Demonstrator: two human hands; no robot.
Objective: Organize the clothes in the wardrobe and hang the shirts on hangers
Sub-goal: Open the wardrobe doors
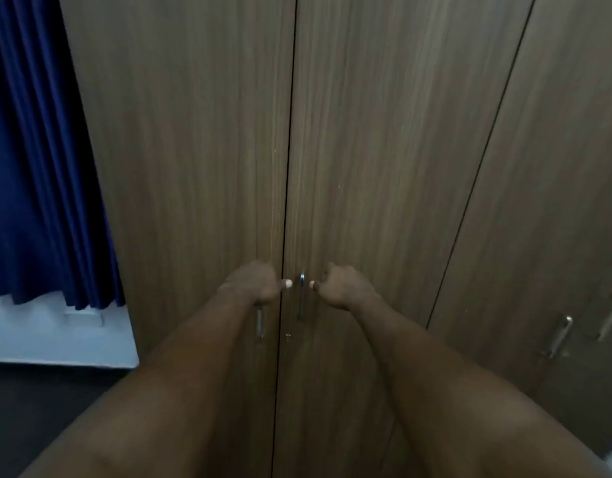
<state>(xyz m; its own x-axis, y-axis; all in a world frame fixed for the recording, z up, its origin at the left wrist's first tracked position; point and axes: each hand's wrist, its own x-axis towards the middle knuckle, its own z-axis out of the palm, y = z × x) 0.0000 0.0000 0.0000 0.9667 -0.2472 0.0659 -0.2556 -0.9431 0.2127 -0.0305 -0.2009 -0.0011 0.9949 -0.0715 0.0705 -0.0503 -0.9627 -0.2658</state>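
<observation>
— Where was the wardrobe [383,98], and was it open?

— It stood straight ahead and filled most of the view. Its left door [194,132] and right door [383,184] were closed. Their edges met in a thin dark seam that ran down between the two hands.

— What did the hands hold?

— The left hand [252,282] had its fingers curled around the top of the left handle [259,322]; the lower part of the bar showed under the hand. The right hand [342,286] was curled too, just beside the right handle [301,298], with the thumb toward it. I could not tell if it really gripped the bar.

— And the room around?

— At the right was a third door [556,201] with two metal handles [558,334]. At the left a blue curtain [38,167] hung close to the wardrobe's side, above a white wall [56,339] and a dark floor [38,408].
</observation>
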